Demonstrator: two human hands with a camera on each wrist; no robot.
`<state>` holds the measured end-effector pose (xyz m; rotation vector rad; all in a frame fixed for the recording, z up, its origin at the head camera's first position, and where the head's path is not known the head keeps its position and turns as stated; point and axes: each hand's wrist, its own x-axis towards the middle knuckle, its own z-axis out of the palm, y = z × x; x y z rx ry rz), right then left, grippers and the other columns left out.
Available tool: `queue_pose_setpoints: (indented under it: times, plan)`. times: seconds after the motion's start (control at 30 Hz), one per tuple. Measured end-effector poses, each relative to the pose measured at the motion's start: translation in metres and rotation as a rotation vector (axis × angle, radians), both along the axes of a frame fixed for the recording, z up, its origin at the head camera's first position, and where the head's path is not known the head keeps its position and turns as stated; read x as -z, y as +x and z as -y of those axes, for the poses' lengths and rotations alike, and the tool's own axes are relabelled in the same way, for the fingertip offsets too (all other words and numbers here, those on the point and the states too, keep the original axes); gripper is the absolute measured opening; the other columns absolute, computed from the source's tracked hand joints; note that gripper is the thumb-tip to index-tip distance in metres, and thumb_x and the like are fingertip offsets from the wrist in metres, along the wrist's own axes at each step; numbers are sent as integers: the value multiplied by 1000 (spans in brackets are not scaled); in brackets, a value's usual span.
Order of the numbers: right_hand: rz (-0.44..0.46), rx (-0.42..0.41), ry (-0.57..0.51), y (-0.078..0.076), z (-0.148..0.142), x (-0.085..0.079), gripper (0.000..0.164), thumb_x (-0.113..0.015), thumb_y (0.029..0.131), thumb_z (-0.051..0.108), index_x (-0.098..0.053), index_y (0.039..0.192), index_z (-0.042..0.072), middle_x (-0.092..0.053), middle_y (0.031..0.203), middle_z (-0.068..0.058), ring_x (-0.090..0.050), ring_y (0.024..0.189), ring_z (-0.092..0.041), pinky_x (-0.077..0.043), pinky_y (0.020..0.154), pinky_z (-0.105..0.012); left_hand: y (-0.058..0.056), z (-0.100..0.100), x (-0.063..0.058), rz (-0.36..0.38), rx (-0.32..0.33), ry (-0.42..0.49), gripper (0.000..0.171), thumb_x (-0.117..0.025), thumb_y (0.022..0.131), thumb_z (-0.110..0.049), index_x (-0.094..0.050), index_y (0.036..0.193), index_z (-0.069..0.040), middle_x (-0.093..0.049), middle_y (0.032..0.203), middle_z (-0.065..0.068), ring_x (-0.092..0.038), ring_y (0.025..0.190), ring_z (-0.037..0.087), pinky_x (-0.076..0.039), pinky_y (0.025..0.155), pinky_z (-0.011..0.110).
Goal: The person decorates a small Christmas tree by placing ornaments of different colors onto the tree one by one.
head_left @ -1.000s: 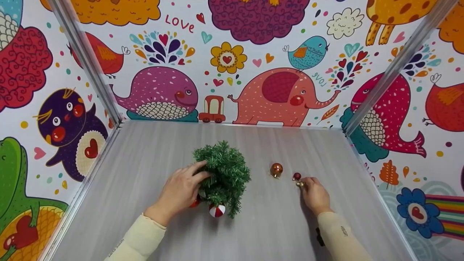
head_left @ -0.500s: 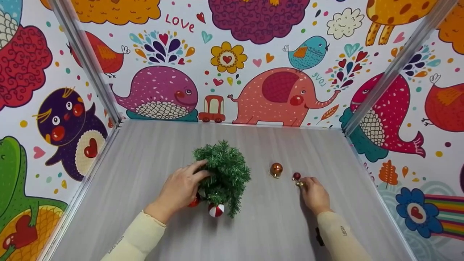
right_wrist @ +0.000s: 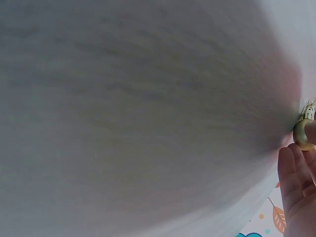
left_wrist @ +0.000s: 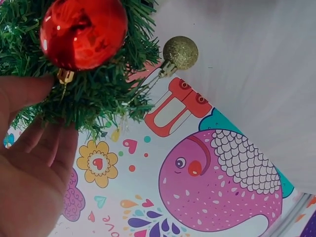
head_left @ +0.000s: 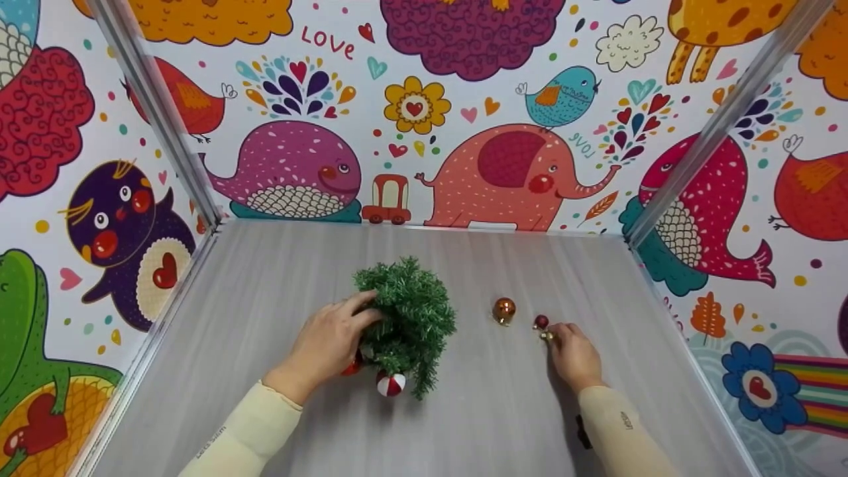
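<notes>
The gold ball (right_wrist: 299, 136), pinched by the right hand (head_left: 578, 356) with fingers nearly closed (the left hand (head_left: 329, 338) grips the tree (head_left: 416, 308)), could slip because of its smoothness.

Diffuse light is filling the head view, casting soft shadows on the table (head_left: 490, 411) beside the right sleeve (head_left: 619, 430). In the left wrist view, the red ball (left_wrist: 86, 34) is reflecting highlights; the right wrist view is appearing mostly dim and blurred.
</notes>
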<state>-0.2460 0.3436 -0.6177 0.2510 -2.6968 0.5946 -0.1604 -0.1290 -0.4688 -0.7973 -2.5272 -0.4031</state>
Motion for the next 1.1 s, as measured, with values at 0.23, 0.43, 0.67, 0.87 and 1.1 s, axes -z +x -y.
queue_pose_setpoints:
  times: [0.23,0.43,0.67,0.87,1.1]
  plan:
    - [-9,-3,-6,0,1,-1,14,-73,86,1,-71,100,5,-66,99,-13,-67,87,-38,-53,75,-54,-1,0,0,9,-5,1,37,-60,88,10,-71,113,-15,-58,136,14,-65,107,31,-55,83,47]
    - [-14,3,-6,-1,2,0,13,-73,87,2,-71,100,3,-66,97,-13,-67,86,-37,-53,76,-54,-3,0,0,1,-1,7,39,-57,86,13,-71,111,-15,-58,136,14,-64,110,31,-54,82,47]
    - [-7,-4,-23,0,1,1,12,-72,88,3,-70,100,4,-66,100,-14,-67,89,-37,-52,78,-54,-3,-1,1,-6,-1,18,40,-57,84,14,-71,109,-14,-58,135,13,-63,113,31,-53,83,47]
    - [-51,-21,-34,-1,3,1,10,-73,86,1,-69,96,2,-66,96,-16,-66,87,-38,-52,77,-54,-3,-1,4,-7,-2,30,41,-57,84,14,-71,109,-15,-59,135,13,-63,114,31,-53,83,47]
    - [-3,-18,-68,-1,2,-2,13,-73,85,-1,-68,98,0,-66,95,-18,-65,88,-39,-51,78,-55,-3,-1,3,0,-3,45,43,-57,83,14,-71,109,-15,-58,136,12,-62,114,30,-53,83,47]
